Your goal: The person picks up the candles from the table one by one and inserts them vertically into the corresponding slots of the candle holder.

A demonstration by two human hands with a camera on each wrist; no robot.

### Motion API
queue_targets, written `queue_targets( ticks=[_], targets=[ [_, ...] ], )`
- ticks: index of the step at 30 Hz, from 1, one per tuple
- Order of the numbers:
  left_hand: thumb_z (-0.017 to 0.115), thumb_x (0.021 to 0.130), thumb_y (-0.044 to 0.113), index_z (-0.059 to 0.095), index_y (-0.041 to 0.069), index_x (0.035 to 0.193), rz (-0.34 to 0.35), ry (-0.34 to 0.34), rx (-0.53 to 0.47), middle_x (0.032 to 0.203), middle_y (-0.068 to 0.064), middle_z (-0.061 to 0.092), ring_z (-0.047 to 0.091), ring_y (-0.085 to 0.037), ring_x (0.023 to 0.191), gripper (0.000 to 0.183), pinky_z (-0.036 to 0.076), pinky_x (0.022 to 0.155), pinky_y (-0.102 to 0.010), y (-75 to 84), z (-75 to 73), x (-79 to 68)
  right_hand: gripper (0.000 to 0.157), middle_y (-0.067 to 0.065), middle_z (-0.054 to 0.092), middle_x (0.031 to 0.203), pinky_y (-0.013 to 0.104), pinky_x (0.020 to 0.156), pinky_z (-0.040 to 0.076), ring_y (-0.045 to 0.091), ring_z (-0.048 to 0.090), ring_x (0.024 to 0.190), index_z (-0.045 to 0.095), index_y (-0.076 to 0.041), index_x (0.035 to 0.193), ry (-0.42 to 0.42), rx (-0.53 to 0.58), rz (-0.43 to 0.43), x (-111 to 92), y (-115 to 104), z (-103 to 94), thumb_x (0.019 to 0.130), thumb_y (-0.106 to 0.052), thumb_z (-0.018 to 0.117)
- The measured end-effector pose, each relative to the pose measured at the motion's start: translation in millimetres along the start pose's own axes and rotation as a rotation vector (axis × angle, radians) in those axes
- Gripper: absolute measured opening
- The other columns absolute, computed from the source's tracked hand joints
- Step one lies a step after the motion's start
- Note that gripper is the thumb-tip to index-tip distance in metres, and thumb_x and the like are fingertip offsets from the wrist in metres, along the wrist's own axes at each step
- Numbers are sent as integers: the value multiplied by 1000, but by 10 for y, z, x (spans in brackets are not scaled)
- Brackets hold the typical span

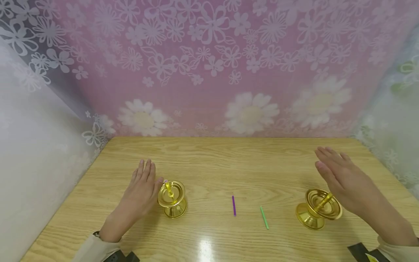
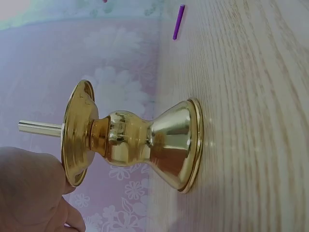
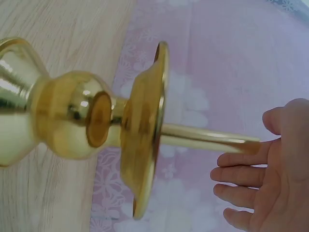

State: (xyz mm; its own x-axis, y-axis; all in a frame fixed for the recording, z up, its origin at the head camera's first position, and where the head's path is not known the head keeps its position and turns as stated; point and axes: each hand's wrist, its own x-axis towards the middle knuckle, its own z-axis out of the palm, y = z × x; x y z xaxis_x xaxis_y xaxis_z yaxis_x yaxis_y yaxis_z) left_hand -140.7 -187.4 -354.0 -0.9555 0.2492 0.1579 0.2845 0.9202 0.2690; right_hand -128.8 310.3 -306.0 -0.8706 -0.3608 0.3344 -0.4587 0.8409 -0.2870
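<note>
Two brass candlesticks stand on the wooden table, each with a wide dish and a narrow upright tube. My left hand (image 1: 139, 194) is beside the left candlestick (image 1: 175, 208), fingers straight and thumb tip at the dish's rim. In the left wrist view, that hand (image 2: 29, 188) overlaps the dish edge of the candlestick (image 2: 128, 137). Over on the right, my right hand (image 1: 343, 182) hovers by the tube of the right candlestick (image 1: 312, 218). The right wrist view has its fingers extended, grasping nothing, around the tube's end on that candlestick (image 3: 72, 116).
Between the candlesticks lie a thin purple candle (image 1: 234, 206) and a thin green candle (image 1: 264, 217), apart on the table (image 1: 209, 163). A pink flowered cloth (image 1: 196, 98) hangs behind the table, with pale cloth at both sides.
</note>
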Motion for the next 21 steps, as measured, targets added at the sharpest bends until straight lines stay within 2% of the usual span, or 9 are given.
queue_targets(
  ticks=[7,14,17,21],
  targets=[
    [26,108,32,20,-18,145,8,-5,-7,154,-33,12,0,-46,143,62,10,113,-61,0,0,0,54,32,30,149,42,118,-4,38,13,145,31,9,146,1,-63,34,23,-152,13,105,-24,42],
    [25,108,31,21,-18,144,10,-11,8,153,-34,13,1,-48,143,62,10,112,-62,-3,-20,20,58,28,35,148,44,118,5,37,20,144,35,6,146,64,-71,-43,86,-370,93,100,-25,54],
    [26,108,30,21,-19,144,4,-14,9,153,-35,14,2,-48,143,61,11,112,-62,-4,-21,23,57,25,38,148,45,118,13,36,24,143,38,3,146,92,-71,-75,108,-458,154,99,-23,57],
    [27,108,29,21,-18,144,3,-20,11,152,-35,15,3,-48,143,60,12,113,-61,12,9,40,58,23,41,147,59,104,33,40,31,138,40,0,146,106,-74,-99,103,-530,223,97,-23,61]
  ],
)
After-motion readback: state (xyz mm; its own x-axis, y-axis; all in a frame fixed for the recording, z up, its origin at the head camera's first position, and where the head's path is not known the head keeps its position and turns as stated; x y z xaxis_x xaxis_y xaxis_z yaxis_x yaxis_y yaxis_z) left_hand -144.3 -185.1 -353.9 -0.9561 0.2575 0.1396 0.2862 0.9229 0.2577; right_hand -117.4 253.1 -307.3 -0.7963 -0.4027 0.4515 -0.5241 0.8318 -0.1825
